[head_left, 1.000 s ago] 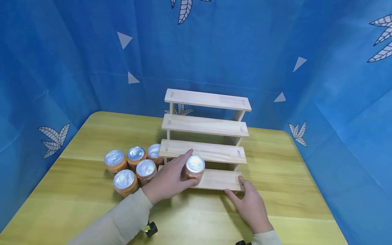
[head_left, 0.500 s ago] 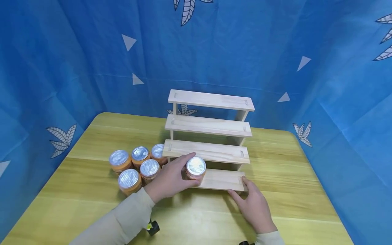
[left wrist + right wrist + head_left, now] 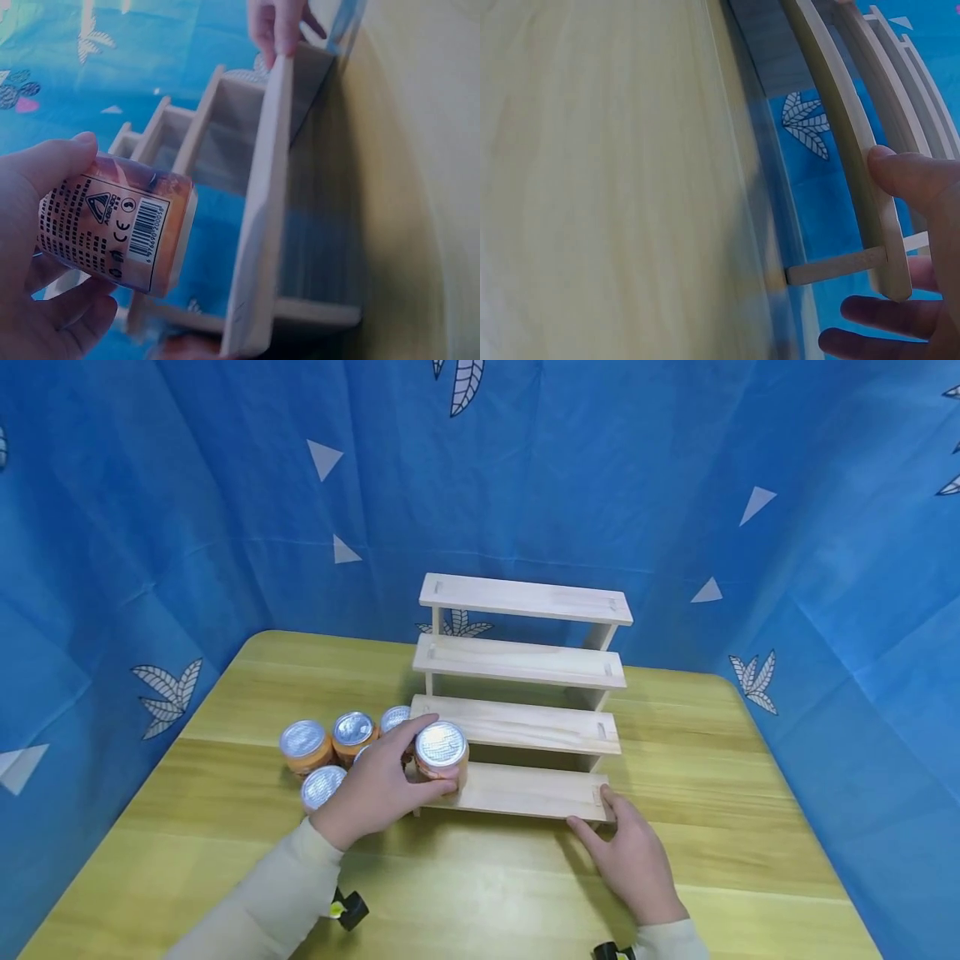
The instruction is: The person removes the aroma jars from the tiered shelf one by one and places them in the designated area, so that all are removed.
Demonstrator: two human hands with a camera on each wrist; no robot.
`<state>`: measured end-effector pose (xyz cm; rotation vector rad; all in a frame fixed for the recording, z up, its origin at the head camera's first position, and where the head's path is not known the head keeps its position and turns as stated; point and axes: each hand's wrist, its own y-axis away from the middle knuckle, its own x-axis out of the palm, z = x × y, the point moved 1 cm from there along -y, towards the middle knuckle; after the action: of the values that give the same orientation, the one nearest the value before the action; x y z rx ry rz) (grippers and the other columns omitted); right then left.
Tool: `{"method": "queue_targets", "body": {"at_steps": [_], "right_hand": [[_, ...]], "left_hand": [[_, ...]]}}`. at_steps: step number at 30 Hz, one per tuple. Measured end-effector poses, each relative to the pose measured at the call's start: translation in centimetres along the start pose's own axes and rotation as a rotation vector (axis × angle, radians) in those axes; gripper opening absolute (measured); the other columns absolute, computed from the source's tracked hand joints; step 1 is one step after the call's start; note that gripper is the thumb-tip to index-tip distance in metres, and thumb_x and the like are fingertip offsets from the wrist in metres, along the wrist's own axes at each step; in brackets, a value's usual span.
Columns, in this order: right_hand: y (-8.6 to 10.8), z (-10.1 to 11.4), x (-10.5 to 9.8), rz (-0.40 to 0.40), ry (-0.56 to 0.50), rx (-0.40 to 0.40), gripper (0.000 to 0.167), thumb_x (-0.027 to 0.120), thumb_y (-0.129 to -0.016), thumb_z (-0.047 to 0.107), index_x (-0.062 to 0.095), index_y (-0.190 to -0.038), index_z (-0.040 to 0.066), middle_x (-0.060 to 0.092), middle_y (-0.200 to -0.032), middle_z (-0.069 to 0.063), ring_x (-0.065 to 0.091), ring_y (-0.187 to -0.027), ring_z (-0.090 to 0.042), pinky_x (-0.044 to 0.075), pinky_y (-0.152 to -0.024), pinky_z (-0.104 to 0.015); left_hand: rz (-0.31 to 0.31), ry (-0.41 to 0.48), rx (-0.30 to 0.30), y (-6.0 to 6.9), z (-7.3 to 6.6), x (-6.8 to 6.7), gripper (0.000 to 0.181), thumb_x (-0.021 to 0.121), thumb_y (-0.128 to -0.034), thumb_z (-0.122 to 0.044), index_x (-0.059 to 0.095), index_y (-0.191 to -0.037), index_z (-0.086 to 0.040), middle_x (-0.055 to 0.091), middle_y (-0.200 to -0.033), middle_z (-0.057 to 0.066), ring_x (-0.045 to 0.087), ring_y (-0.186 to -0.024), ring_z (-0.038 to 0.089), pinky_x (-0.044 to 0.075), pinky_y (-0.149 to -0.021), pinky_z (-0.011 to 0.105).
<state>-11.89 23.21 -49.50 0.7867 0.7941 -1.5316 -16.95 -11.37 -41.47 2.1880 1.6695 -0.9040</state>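
Observation:
My left hand (image 3: 378, 787) holds a can (image 3: 441, 745) with a silver lid and an orange body. In the left wrist view, a label with a barcode shows on the can (image 3: 112, 225), which is held apart from the shelf's board. The can is over the left part of the lowest board (image 3: 525, 789) of a pale wooden stepped shelf. At that board's right end, my right hand (image 3: 633, 860) grips it between thumb and fingers. The right wrist view shows the thumb of the right hand (image 3: 941, 191) on the board's front edge.
Several more cans (image 3: 303, 742) with silver lids stand left of the shelf, partly hidden by the left hand. Higher boards (image 3: 517, 656) rise in steps behind the lowest one. A blue curtain (image 3: 525, 468) hangs around the back and sides of the wooden table (image 3: 480, 893).
The left hand has moved left with the can, from near the middle of the lowest board towards its left end. The right hand keeps its hold. The head view has shifted slightly.

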Motion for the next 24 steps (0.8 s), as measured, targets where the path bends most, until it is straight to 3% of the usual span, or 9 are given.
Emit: {"method": "queue_targets", "body": {"at_steps": [4,9,14,18,24], "right_hand": [[0.0,-0.1,-0.1,0.005,-0.005,0.004,0.098,0.055,-0.088,0.075,0.044,-0.149,0.0,0.049,-0.147,-0.025,0.046,-0.134,-0.047,0.04,-0.106,-0.061],[0.0,0.0,-0.2,0.005,-0.006,-0.014,0.096,0.055,-0.089,0.074,0.044,-0.149,-0.001,0.05,-0.146,-0.025,0.047,-0.133,-0.047,0.041,-0.105,-0.061],[0.2,0.2,-0.1,0.013,0.009,-0.031,0.095,0.056,-0.09,0.072,0.045,-0.148,-0.002,0.052,-0.144,-0.027,0.05,-0.13,-0.048,0.044,-0.101,-0.062],[0.3,0.2,-0.1,0.034,0.014,-0.013,0.096,0.054,-0.09,0.074,0.043,-0.15,-0.001,0.051,-0.144,-0.027,0.051,-0.128,-0.05,0.045,-0.1,-0.062],[0.3,0.3,-0.3,0.04,0.018,0.008,0.097,0.053,-0.09,0.075,0.041,-0.151,0.0,0.049,-0.145,-0.029,0.051,-0.126,-0.051,0.046,-0.097,-0.062]], "left_hand": [[-0.04,-0.041,-0.023,0.4,0.1,-1.5,0.091,0.085,-0.0781,-0.05,0.042,-0.153,-0.019,0.06,-0.124,0.0,0.056,-0.096,0.018,0.05,-0.075,0.036],[-0.076,-0.07,-0.057,1.1,0.5,-3.3,0.095,0.085,-0.0778,-0.052,0.04,-0.153,-0.015,0.058,-0.132,0.005,0.056,-0.101,0.022,0.051,-0.08,0.038],[-0.101,-0.053,-0.114,2.9,1.4,-5.4,0.096,0.083,-0.0784,-0.054,0.039,-0.154,-0.015,0.056,-0.132,0.009,0.057,-0.101,0.024,0.055,-0.076,0.039],[-0.161,-0.06,-0.123,4.6,2.1,-7.2,0.091,0.083,-0.0811,-0.048,0.04,-0.153,-0.014,0.057,-0.128,0.01,0.057,-0.103,0.024,0.054,-0.079,0.043],[-0.245,-0.141,-0.098,6.2,3.2,-9.2,0.087,0.084,-0.0829,-0.038,0.041,-0.152,-0.008,0.058,-0.124,0.01,0.053,-0.099,0.023,0.048,-0.073,0.027]]}}
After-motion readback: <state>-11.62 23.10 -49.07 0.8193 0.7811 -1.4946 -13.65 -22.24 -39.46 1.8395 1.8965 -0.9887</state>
